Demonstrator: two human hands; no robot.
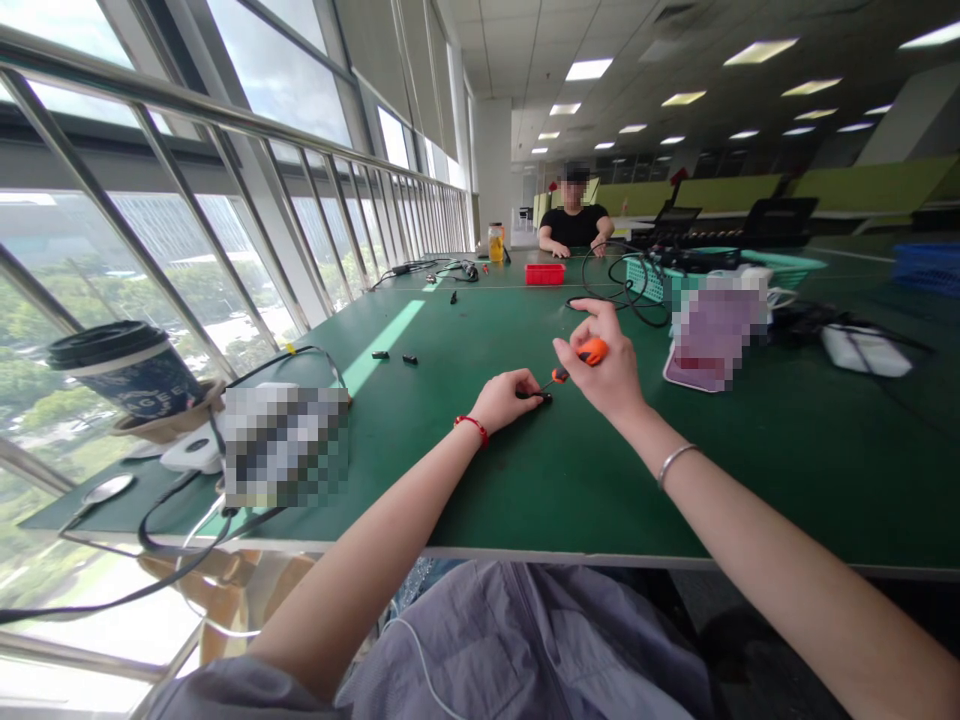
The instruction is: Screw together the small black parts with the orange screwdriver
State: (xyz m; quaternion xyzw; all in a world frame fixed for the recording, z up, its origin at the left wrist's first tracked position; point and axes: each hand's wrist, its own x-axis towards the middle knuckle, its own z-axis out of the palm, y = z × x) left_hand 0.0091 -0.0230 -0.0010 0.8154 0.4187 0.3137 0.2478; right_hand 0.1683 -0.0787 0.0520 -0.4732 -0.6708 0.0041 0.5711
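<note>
My left hand (510,402) rests on the green tabletop (465,470), its fingers pinching a small black part (545,398) against the surface. My right hand (606,362) is closed round the orange and black handle of a screwdriver (592,351), with the index finger raised off it. The shaft slants down to the left, its tip at or close to the black part; the exact contact is too small to make out. Farther off to the left lie two more small black pieces (380,355), and another dark piece (453,298) is beyond them.
A lidded paper cup (124,365) tilts in a holder at the left, by cables and a blurred item (289,445). On the right are a phone (712,335), a teal basket (652,280) and black cables. A red tray (544,274) and a seated person (576,222) are at the far end.
</note>
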